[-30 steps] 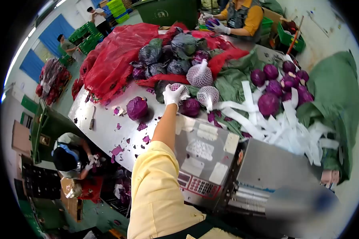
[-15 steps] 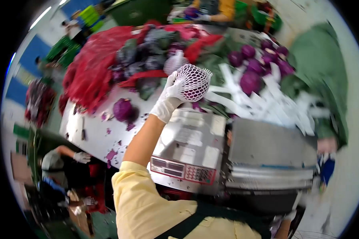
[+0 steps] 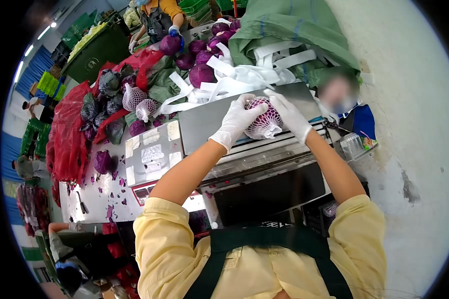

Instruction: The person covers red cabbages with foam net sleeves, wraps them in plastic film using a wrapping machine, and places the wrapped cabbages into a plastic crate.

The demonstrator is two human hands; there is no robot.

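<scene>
Head view: two gloved hands grasp a netted red cabbage [image 3: 263, 118] over the machine [image 3: 264, 154].

Both the left hand [image 3: 236, 121] and the right hand [image 3: 290, 115] are clenched on the cabbage in its white foam net, one on each side, above the machine's flat metal top near its rear edge. Beside it on the bench [image 3: 97, 192] sits a scale [image 3: 152, 154]. Farther back lie two more netted cabbages [image 3: 139, 102], bare red cabbages [image 3: 200, 74], white foam strips [image 3: 234, 79] and a red mesh sack [image 3: 65, 129]. Purple leaf scraps [image 3: 107, 172] dot the bench's left part. A co-worker's gloved hand [image 3: 173, 33] holds another cabbage at the far edge.
</scene>
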